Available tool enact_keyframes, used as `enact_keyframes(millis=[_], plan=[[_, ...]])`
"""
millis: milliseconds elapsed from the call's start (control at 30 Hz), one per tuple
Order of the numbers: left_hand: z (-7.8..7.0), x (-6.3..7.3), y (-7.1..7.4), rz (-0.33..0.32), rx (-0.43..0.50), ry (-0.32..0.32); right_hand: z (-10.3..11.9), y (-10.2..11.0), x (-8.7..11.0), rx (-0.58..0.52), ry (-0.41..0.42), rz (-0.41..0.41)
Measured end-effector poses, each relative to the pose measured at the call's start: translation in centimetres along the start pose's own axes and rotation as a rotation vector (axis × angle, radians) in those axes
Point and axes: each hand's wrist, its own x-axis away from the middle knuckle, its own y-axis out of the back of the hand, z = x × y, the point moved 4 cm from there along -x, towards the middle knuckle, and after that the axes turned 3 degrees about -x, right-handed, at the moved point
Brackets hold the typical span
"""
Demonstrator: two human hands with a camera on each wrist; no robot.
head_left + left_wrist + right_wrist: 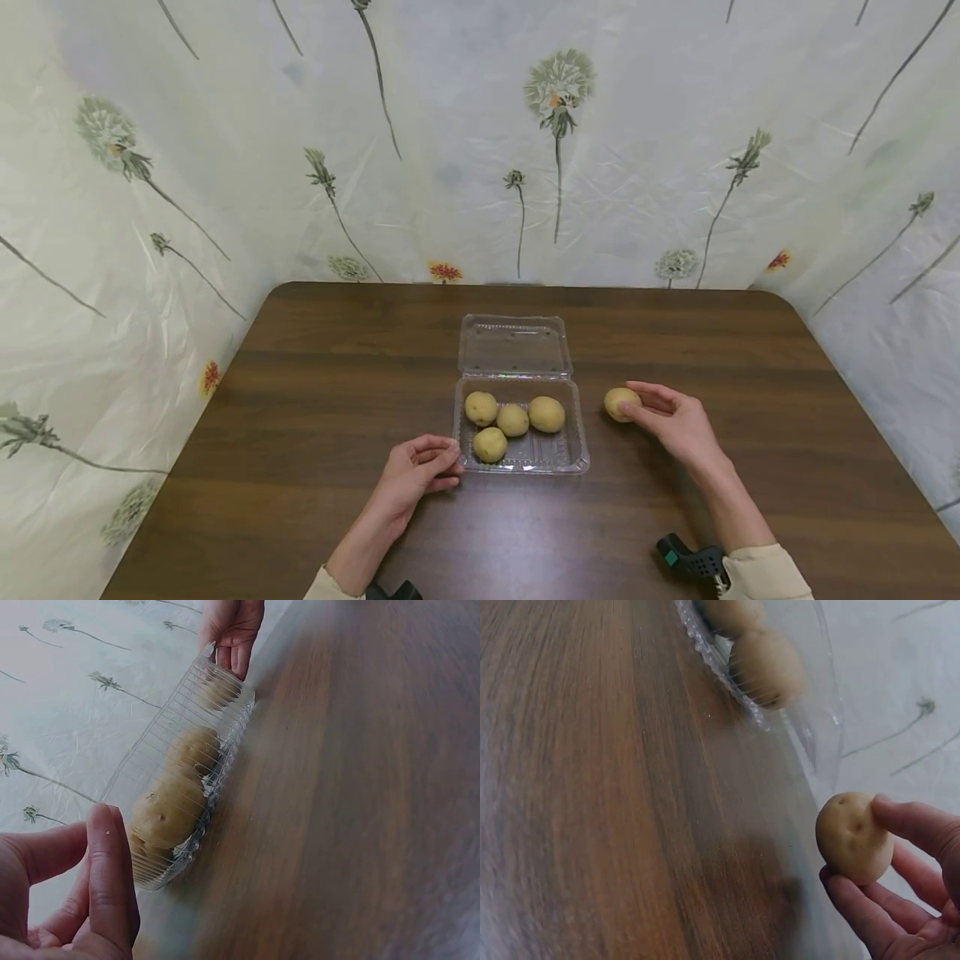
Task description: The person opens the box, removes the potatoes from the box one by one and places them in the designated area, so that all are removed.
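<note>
A clear plastic clamshell container (551,454) lies on the table with its lid (514,346) folded back. Several potatoes sit in its base, among them a large potato (547,414) at the right and a front potato (490,445). My left hand (420,475) is at the container's left rim, thumb and fingertips pinching the edge; the left wrist view shows those fingers (109,885) right at the rim. To the right of the container, my right hand (678,421) pinches another potato (855,838) between thumb and fingers, close over the table.
The brown wooden table (337,358) extends around the container on all sides. Behind it and along its sides hangs a pale curtain (450,167) printed with dandelions. A black wrist device (690,558) is worn below the right hand.
</note>
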Motion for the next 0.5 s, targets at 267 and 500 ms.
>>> enact_keyframes(millis=[267,500], plan=[[-0.06,0.01,-0.01,-0.003,-0.009,0.011,-0.01,0.18,-0.25,0.013,0.004,-0.010],[-0.02,0.03,0.01,0.003,-0.007,0.010,-0.47,0.46,-0.52,0.056,-0.014,-0.011]])
